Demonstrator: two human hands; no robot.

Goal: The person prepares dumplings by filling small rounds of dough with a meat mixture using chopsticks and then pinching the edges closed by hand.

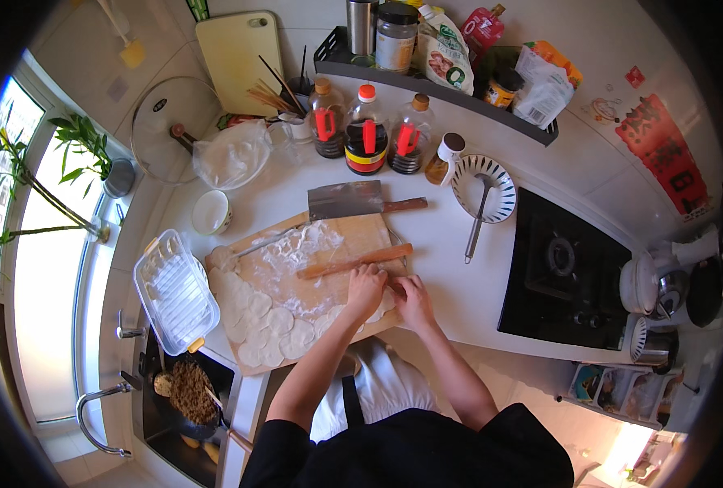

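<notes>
My left hand (366,287) is over the right part of a wooden board (361,238), its fingers curled just below a wooden rolling pin (355,261). Close beside it, my right hand (413,300) bends its fingers inward at the board's right edge. Pale dough (388,305) shows between the two hands; my fingers hide whether either grips it. Round, flat dough wrappers (280,321) overlap along the board's left and front edges. Loose flour (313,241) whitens the middle. A cleaver (344,200) lies across the board's back edge, its wooden handle pointing right.
A clear plastic basket (175,293) and a bowl (211,212) stand left. In the sink, a pan holds brown minced filling (192,390). Behind are sauce bottles (366,131) and a plate (500,183) with a metal spoon (476,226). A black gas hob (566,268) is right.
</notes>
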